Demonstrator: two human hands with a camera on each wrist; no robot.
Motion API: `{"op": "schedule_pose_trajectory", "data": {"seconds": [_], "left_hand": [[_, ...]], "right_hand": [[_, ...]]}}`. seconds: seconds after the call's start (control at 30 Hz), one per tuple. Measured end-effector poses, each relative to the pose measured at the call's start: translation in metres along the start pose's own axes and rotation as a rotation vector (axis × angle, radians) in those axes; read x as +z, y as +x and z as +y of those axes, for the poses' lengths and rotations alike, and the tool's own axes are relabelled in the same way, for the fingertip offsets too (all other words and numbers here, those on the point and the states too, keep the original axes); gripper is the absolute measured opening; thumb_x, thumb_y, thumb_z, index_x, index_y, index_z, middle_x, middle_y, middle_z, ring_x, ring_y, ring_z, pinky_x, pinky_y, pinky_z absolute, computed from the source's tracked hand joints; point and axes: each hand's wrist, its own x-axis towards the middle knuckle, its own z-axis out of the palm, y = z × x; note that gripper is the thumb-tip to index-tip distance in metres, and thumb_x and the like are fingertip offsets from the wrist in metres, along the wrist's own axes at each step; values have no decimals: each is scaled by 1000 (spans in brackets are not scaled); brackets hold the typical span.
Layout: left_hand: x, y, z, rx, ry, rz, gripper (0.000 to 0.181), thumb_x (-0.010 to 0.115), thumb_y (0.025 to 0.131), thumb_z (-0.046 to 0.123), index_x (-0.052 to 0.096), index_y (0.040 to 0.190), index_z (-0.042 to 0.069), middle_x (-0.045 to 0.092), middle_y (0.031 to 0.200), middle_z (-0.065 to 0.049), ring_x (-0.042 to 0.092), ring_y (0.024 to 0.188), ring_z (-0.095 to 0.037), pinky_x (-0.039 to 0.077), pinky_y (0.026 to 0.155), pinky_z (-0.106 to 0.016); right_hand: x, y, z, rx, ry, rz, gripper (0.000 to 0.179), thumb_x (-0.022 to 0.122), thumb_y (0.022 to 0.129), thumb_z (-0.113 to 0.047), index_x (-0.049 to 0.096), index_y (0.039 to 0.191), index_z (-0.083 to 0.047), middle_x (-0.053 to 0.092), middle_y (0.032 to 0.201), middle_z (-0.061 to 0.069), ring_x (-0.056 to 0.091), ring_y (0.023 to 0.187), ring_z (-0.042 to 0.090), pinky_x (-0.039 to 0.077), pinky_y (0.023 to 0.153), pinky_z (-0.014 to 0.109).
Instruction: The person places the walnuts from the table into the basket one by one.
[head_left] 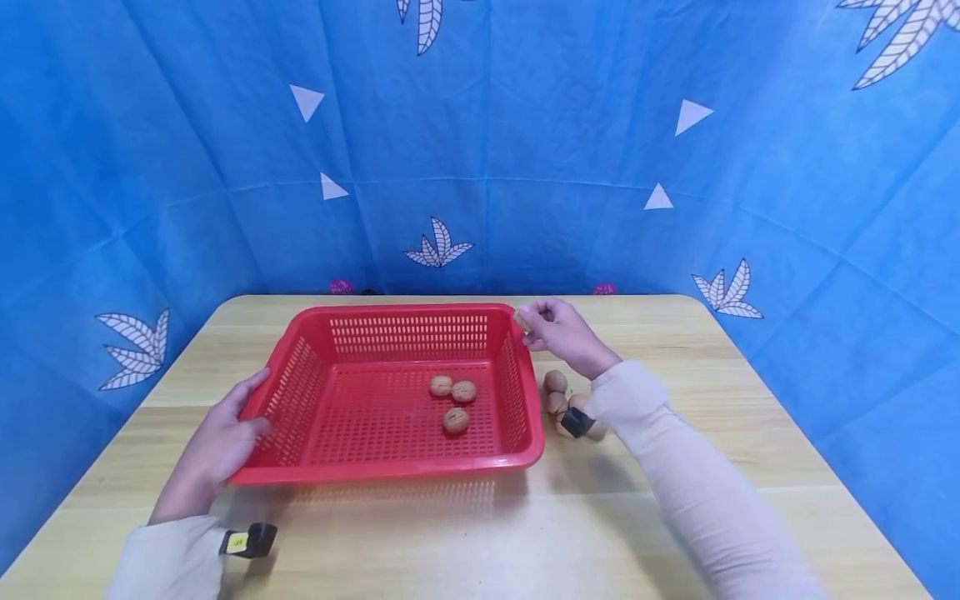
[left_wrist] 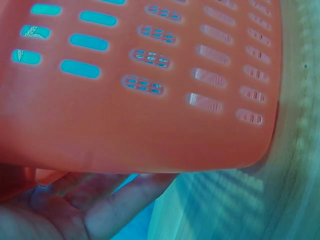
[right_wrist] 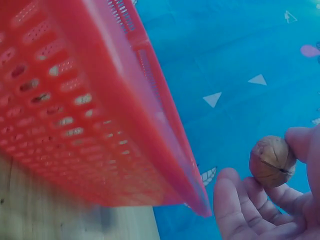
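Observation:
A red plastic basket (head_left: 390,472) with slotted walls stands on the table. Three walnuts (head_left: 455,419) lie inside it, toward the right of its floor. My left hand (head_left: 217,442) grips the basket's left rim; in the left wrist view that hand's fingers (left_wrist: 122,205) show beside the red wall, partly hidden. Over by the basket's right rear corner, my right hand (head_left: 558,333) pinches a walnut (right_wrist: 272,161) between thumb and fingertips, level with the rim and apart from it in the right wrist view. More walnuts (head_left: 556,382) sit on the table below the right forearm, partly covered.
The light wooden table (head_left: 480,542) extends on all sides of the basket. A blue curtain (head_left: 480,125) with leaf and triangle prints hangs behind and along both sides. Each wrist carries a small black camera (head_left: 260,540).

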Motion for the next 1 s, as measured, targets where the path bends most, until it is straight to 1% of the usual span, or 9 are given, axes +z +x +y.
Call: {"op": "schedule_pose_trajectory", "data": {"seconds": [0.13,0.23,0.3,0.4,0.5,0.63,0.77,0.87,1.0], "left_hand": [[1,1,0,-2,1,-2,83,50,94,8,0,157,26,29,144,-30,56,101,-36,57,69,-38],[0,2,-1,-2,1,1,82,50,94,8,0,157,25,28,144,-30,56,100,-36,57,68,-38],[0,2,-2,1,1,3,82,49,94,8,0,157,25,28,145,-30,56,100,-36,57,68,-38],[-1,2,-2,5,5,1,82,51,94,9,0,157,25,27,145,-30,55,102,-37,57,68,-38],[-1,1,-2,4,9,-3,83,52,94,9,0,157,25,26,145,-31,54,103,-38,57,68,-38],[-1,0,-2,6,11,-4,83,51,93,7,0,157,23,27,145,-31,55,101,-38,57,67,-38],[-1,1,-3,8,15,-4,83,51,93,8,0,157,23,26,145,-31,54,102,-37,56,67,-38],[-1,2,-3,11,16,-5,83,51,93,7,0,157,22,26,146,-31,53,102,-37,56,67,-37],[-1,3,-3,12,17,-5,82,49,94,7,0,157,23,27,145,-31,54,101,-36,56,67,-37]], "right_hand": [[8,4,-4,-8,37,-4,31,54,100,-23,45,115,2,56,116,27,64,93,35,55,83,37],[14,7,-6,-9,89,-17,28,57,98,-19,45,114,0,55,118,30,63,93,37,54,85,38],[17,9,-7,-10,122,-23,27,58,98,-18,46,114,0,54,118,29,64,91,33,54,86,40],[22,12,-7,-5,158,-18,27,58,98,-17,49,117,-1,57,114,24,65,87,26,54,86,41],[28,13,-10,8,180,-6,31,56,99,-17,52,123,1,59,111,18,64,85,25,54,86,40],[37,17,-12,28,202,-6,35,53,100,-18,52,128,4,57,113,20,63,91,32,54,85,39],[44,21,-12,47,229,-13,31,55,99,-17,52,123,2,56,114,21,60,99,38,54,86,38],[48,22,-13,66,246,-29,30,57,98,-16,50,121,0,56,110,17,59,97,36,54,85,36],[56,23,-13,74,266,-39,29,61,96,-15,50,118,-1,55,102,12,59,86,26,55,80,33]]}}
